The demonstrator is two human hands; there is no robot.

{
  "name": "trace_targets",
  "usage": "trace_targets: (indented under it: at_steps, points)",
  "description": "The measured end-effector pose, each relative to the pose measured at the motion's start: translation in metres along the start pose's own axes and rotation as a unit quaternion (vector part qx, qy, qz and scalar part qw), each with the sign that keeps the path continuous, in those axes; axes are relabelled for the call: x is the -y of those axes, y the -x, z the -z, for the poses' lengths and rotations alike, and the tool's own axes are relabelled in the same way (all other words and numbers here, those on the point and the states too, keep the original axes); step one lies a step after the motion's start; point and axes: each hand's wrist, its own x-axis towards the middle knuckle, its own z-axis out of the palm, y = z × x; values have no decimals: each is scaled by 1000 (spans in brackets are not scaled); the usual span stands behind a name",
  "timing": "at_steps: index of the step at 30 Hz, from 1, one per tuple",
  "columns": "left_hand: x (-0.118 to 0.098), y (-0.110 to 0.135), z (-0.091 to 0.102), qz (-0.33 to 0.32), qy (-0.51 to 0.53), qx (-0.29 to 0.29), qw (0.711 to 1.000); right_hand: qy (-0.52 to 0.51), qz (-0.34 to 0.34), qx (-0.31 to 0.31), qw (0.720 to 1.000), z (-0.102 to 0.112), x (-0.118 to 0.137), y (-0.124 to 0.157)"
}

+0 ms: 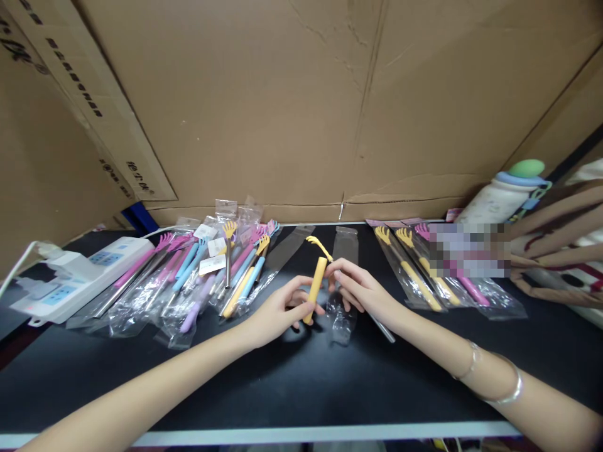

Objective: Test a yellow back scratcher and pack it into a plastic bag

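Observation:
My left hand (285, 307) is closed around a yellow handle (316, 285), held nearly upright between thumb and fingers. Just beside it, my right hand (362, 289) grips a back scratcher with a yellow claw head (319, 243). Its metal rod (384, 329) slants under the palm and comes out below the wrist. The claw points up and left, a little above the top of the yellow handle, and the two pieces are apart. On the black table, partly behind my right fingers, lies a clear plastic sleeve (347, 242).
Many bagged back scratchers (198, 270) in several colours are heaped on the left. Three more bagged scratchers (414, 267) lie on the right. A white power strip (85, 276) sits far left. A bottle (499, 198) and a bag (560, 238) stand right. Cardboard (264, 113) walls the back.

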Motion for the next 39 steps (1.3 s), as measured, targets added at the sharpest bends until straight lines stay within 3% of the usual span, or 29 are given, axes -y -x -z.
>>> trace_targets:
  at_steps: [9, 16, 22, 27, 33, 39]
  points:
    - [-1, 2, -4, -36, -21, 32, 999, -5, 0, 11, 1000, -13, 4, 5]
    - [0, 3, -6, -40, -15, 4, 999, -72, 6, -92, 993, -17, 12, 7]
    - [-7, 8, -8, -51, -153, 16, 987, -121, -7, -149, 981, -20, 20, 9]
    - [-8, 6, -6, -36, -140, 11, 989, -134, -33, -103, 985, -19, 17, 10]
    - [-5, 4, 0, -48, -85, 25, 995, -161, -21, -64, 985, -16, 19, 11]
    - [-3, 2, 1, -20, -67, 32, 997, -135, -4, -31, 990, -16, 18, 11]
